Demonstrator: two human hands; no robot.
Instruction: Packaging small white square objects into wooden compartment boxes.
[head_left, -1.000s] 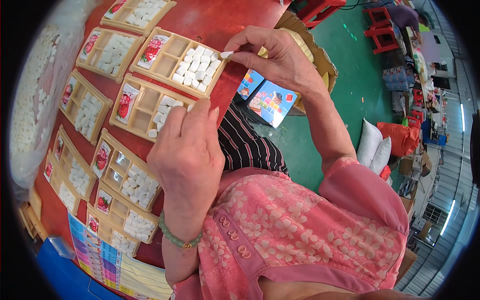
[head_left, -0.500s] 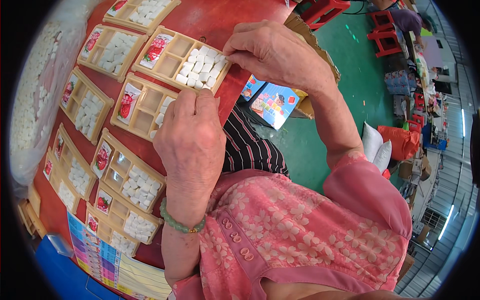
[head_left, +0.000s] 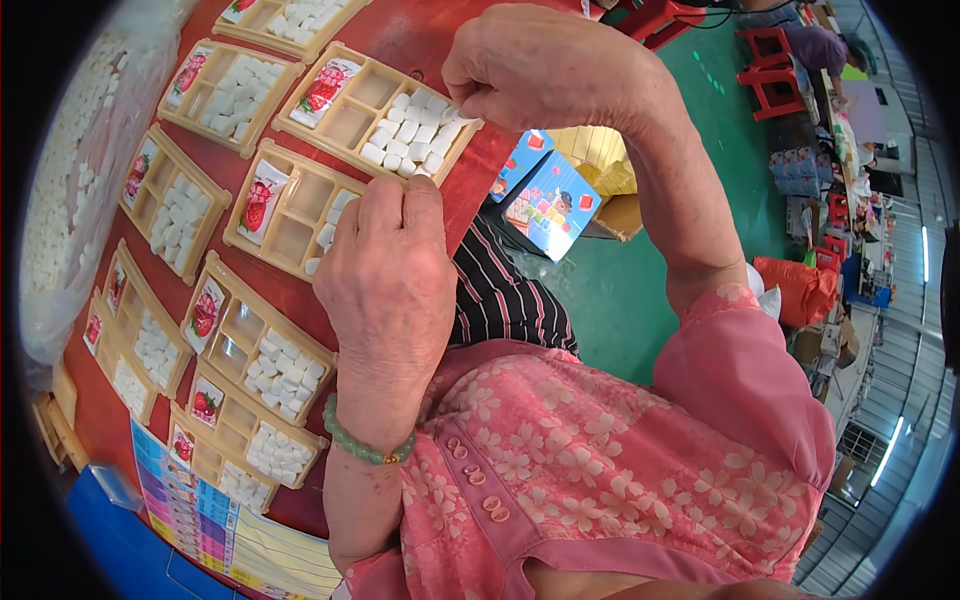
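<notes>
A beige compartment tray (head_left: pixel 343 128) lies on the red table, with a strawberry-print packet (head_left: pixel 325 91) in one end and white marshmallow-like pieces (head_left: pixel 412 130) filling the other. My left hand (head_left: pixel 388 280), wearing a green bead bracelet (head_left: pixel 365 446), is closed at the tray's near edge, fingertips hidden behind its knuckles. At the tray's right corner, beside the white pieces, my right hand (head_left: pixel 545 75) is pinched; what sits between its fingertips is hidden. Partly under my left hand is a second tray (head_left: pixel 285 262) of the same kind.
Several more filled trays (head_left: pixel 262 345) stand in rows to the left. A clear bag of white pieces (head_left: pixel 75 190) lies along the far left. Blue printed boxes (head_left: pixel 552 207) and an open carton (head_left: pixel 615 215) are beyond the table's right edge. A printed sheet (head_left: pixel 215 510) lies lower left.
The tray between my hands has shifted slightly right. My right hand and forearm have risen in the picture, with the fingers still pinched at the corner. My left hand stays by the near edge.
</notes>
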